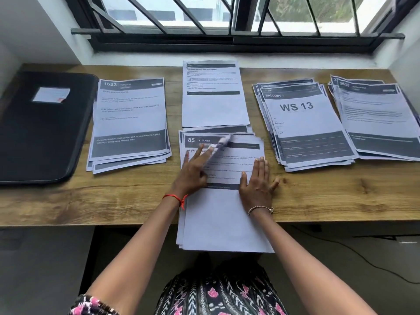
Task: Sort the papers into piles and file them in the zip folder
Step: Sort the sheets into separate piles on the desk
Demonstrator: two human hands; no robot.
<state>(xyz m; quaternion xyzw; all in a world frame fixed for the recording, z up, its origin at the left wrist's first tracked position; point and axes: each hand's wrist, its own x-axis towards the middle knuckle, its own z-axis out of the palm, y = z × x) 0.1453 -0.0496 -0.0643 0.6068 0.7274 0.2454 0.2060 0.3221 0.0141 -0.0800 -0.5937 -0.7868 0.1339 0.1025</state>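
Observation:
A black zip folder [41, 133] with a white label lies shut at the desk's left end. Beside it is a pile headed "1623 KITCHEN" [129, 119]. A text sheet [213, 103] lies at the back centre. Right of it are a "WS 13 BALCONY 1" pile [304, 126] and one more pile [379, 119]. In front of me a stack topped "85 KITCHEN" [227, 214] overhangs the desk's front edge. My left hand [193, 173] rests on this stack, fingers spread, and holds a blurred white pen [219, 145]. My right hand [256, 180] lies flat on the stack's right edge.
The wooden desk [341, 196] ends at a wall and a barred window [227, 19] behind the piles. A white wall closes in on the right. A dark cable [363, 253] runs over the floor under the desk's right side.

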